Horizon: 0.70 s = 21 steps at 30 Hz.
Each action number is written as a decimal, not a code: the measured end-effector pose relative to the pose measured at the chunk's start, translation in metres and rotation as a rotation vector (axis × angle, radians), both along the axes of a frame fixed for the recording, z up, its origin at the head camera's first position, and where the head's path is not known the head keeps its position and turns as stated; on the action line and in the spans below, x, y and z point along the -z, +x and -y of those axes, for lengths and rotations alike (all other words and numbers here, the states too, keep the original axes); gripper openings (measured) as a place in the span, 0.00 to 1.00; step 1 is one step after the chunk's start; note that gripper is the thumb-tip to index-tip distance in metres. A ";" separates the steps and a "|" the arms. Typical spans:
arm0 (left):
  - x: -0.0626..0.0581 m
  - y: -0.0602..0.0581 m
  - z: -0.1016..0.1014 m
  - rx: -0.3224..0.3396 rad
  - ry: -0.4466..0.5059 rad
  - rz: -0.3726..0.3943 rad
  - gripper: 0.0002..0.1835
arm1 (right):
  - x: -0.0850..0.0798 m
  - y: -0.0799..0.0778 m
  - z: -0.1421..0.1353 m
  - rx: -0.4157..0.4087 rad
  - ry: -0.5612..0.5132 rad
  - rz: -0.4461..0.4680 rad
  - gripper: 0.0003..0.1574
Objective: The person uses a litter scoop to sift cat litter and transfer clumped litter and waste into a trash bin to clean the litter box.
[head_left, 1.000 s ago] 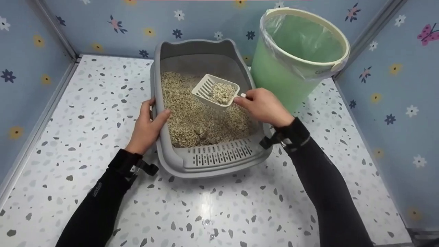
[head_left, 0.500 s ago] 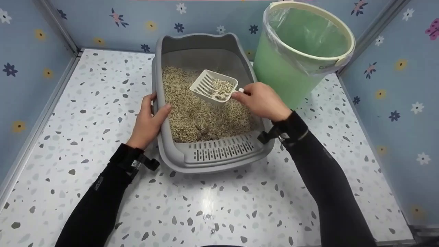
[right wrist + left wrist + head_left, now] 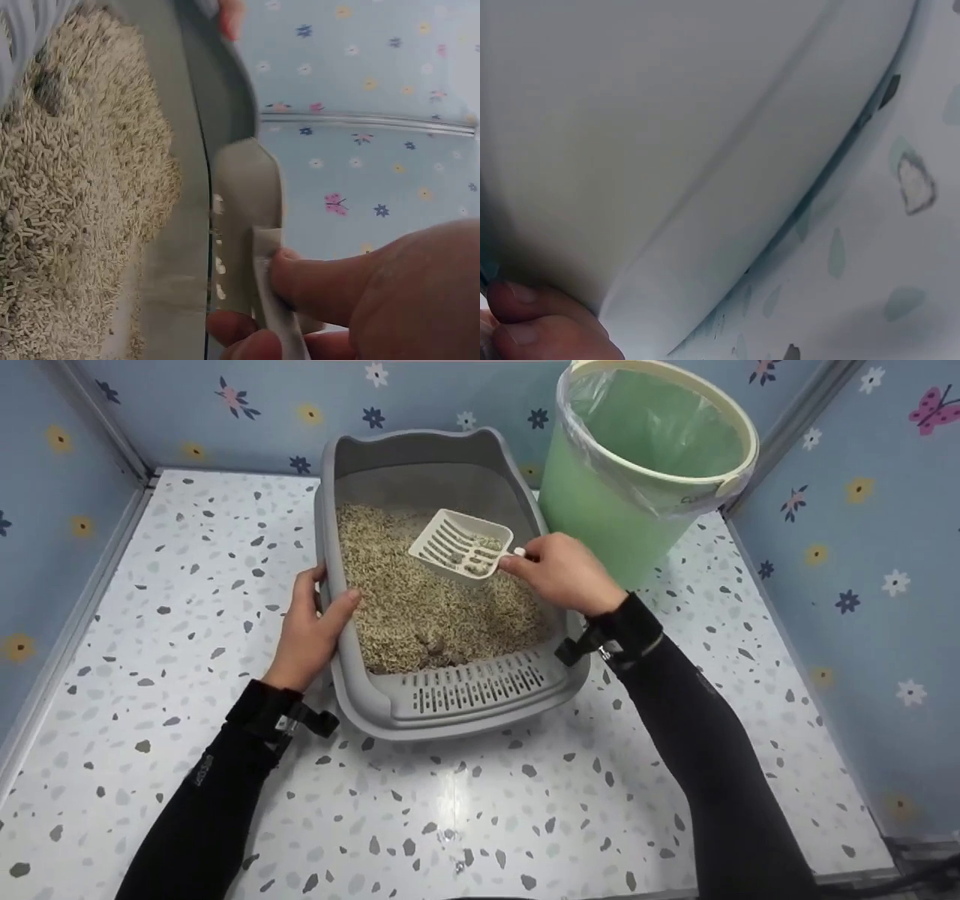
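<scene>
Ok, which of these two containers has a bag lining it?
The green bin, at right: clear plastic drapes over it; the grey tray shows none.

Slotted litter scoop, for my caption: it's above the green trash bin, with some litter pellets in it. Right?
Not quite: the slotted litter scoop isn't above the green trash bin; the head view shows it above the gray litter box, with some litter pellets in it.

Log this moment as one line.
left hand: grips grey plastic litter tray | right hand: holds white slotted plastic scoop over tan pellets | scoop: few pellets inside
</scene>
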<state>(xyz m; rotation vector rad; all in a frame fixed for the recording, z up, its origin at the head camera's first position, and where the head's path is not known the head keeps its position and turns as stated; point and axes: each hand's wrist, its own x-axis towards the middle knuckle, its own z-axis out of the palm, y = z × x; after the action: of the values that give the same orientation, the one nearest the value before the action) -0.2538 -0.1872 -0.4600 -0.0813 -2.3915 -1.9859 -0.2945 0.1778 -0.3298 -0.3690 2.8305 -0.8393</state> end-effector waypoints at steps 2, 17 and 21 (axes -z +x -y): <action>0.001 0.001 0.001 0.006 -0.004 0.010 0.47 | 0.001 0.001 -0.001 -0.004 0.019 -0.009 0.33; 0.006 0.005 0.003 -0.006 -0.027 -0.001 0.48 | 0.006 0.001 0.005 -0.015 0.017 -0.003 0.34; 0.006 0.004 0.003 -0.023 -0.036 -0.013 0.47 | 0.005 0.001 0.006 -0.032 0.023 0.007 0.34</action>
<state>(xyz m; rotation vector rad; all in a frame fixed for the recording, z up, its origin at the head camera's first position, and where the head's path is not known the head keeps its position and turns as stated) -0.2495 -0.1905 -0.4658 -0.0674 -2.4099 -1.9265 -0.2936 0.1721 -0.3344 -0.4054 2.8175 -0.7998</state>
